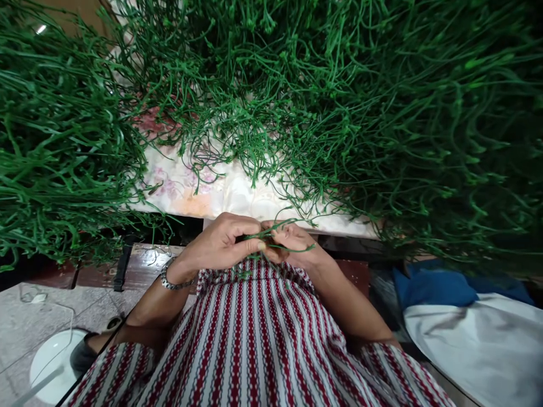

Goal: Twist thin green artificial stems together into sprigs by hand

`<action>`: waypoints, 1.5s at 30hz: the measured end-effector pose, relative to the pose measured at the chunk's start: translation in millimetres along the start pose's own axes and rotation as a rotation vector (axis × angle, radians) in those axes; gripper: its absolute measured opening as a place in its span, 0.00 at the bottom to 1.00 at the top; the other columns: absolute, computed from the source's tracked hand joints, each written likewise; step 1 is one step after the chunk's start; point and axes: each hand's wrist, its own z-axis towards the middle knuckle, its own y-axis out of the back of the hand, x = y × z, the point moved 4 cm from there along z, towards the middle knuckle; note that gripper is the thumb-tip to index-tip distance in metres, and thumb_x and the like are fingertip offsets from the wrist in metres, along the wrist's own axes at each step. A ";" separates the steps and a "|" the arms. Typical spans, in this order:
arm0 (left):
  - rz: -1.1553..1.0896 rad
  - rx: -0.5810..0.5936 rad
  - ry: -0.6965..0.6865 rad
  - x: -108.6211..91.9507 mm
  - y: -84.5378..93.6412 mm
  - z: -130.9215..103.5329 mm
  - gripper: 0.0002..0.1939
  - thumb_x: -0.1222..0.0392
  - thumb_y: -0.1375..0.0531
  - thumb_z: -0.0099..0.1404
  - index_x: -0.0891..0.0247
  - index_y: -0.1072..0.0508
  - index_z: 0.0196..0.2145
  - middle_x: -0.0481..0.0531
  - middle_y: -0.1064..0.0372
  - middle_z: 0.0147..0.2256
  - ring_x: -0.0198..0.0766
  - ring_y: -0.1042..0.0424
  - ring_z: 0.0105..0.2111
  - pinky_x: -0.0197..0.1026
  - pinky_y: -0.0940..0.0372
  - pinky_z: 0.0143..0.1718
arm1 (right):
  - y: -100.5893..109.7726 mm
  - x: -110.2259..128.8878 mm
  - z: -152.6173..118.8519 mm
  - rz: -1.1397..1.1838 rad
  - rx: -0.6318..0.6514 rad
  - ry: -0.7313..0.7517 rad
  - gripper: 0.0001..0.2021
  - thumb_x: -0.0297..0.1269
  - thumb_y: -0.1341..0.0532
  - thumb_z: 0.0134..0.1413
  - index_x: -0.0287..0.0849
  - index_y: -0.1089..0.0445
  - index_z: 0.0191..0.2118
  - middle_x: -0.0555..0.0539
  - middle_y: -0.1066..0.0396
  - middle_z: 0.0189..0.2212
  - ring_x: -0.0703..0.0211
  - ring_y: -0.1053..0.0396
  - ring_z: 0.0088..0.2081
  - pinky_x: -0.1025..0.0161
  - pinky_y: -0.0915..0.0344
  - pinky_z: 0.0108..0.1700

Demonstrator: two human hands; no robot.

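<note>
thin green stems (311, 247) handled at fingertip level, just below centre.
narrow pinches are noted at left hand (220, 243) and right hand (297, 244), stems held between; heaped greenery (339, 73) is spread from ten to two o'clock over patterned cloth (237, 195); light, precise finger control is judged necessary.

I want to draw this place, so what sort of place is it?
Maybe a home or small workshop: heaps of green stems lie on a flowered cloth, with a tiled floor below.
</note>
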 end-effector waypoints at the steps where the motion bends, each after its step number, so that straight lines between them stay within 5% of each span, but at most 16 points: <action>1: 0.022 0.000 -0.040 -1.7 0.6 -0.4 0.17 0.58 0.46 0.64 0.65 0.40 0.18 0.43 0.50 0.19 0.29 0.48 0.21 0.34 0.51 0.24 | -0.5 -5.9 0.2 0.047 0.011 -0.052 0.22 0.56 0.41 0.49 0.39 0.39 0.27 0.57 0.45 0.14 0.74 0.56 0.14 0.72 0.59 0.14; 4: 0.074 0.031 -0.124 -4.6 1.6 -1.6 0.15 0.59 0.45 0.63 0.65 0.38 0.19 0.45 0.46 0.19 0.30 0.45 0.22 0.35 0.48 0.27 | -2.2 -14.4 0.2 0.091 0.034 -0.103 0.21 0.55 0.40 0.47 0.38 0.39 0.26 0.58 0.45 0.13 0.75 0.57 0.13 0.72 0.60 0.14; 10: -0.003 0.022 -0.061 1.0 -1.4 -1.2 0.13 0.59 0.43 0.61 0.65 0.33 0.20 0.46 0.44 0.19 0.31 0.44 0.22 0.35 0.48 0.26 | -3.2 -4.8 -2.1 -0.034 0.042 0.098 0.16 0.44 0.37 0.50 0.36 0.35 0.23 0.56 0.42 0.15 0.74 0.50 0.15 0.72 0.56 0.16; 19: -0.822 -0.311 0.052 14.9 -0.3 -6.9 0.13 0.57 0.41 0.58 0.65 0.36 0.20 0.45 0.45 0.16 0.29 0.45 0.17 0.36 0.47 0.21 | -23.1 4.9 -4.4 0.123 0.078 0.329 0.21 0.51 0.40 0.49 0.40 0.42 0.18 0.58 0.49 0.13 0.73 0.53 0.13 0.70 0.51 0.16; 25: -0.479 -0.375 0.235 19.9 3.2 -9.5 0.16 0.55 0.39 0.58 0.66 0.38 0.19 0.45 0.47 0.18 0.28 0.49 0.20 0.34 0.53 0.22 | -7.8 28.6 -8.8 -0.430 -0.165 0.283 0.13 0.44 0.46 0.59 0.37 0.35 0.33 0.52 0.37 0.22 0.71 0.45 0.18 0.70 0.48 0.21; 32: -0.269 -0.416 0.174 16.4 0.3 -1.5 0.21 0.54 0.38 0.56 0.65 0.44 0.16 0.42 0.54 0.18 0.27 0.54 0.20 0.34 0.55 0.22 | -9.2 27.8 -5.0 -0.668 -0.224 0.323 0.16 0.46 0.46 0.58 0.40 0.43 0.27 0.55 0.52 0.22 0.69 0.53 0.24 0.69 0.52 0.25; 45: -0.732 -0.512 0.273 18.3 -10.8 -3.4 0.17 0.53 0.38 0.56 0.66 0.37 0.18 0.44 0.46 0.17 0.27 0.48 0.19 0.33 0.53 0.20 | -6.6 20.8 2.4 -0.488 -0.129 0.390 0.17 0.52 0.44 0.54 0.41 0.40 0.28 0.54 0.45 0.20 0.68 0.49 0.21 0.68 0.50 0.25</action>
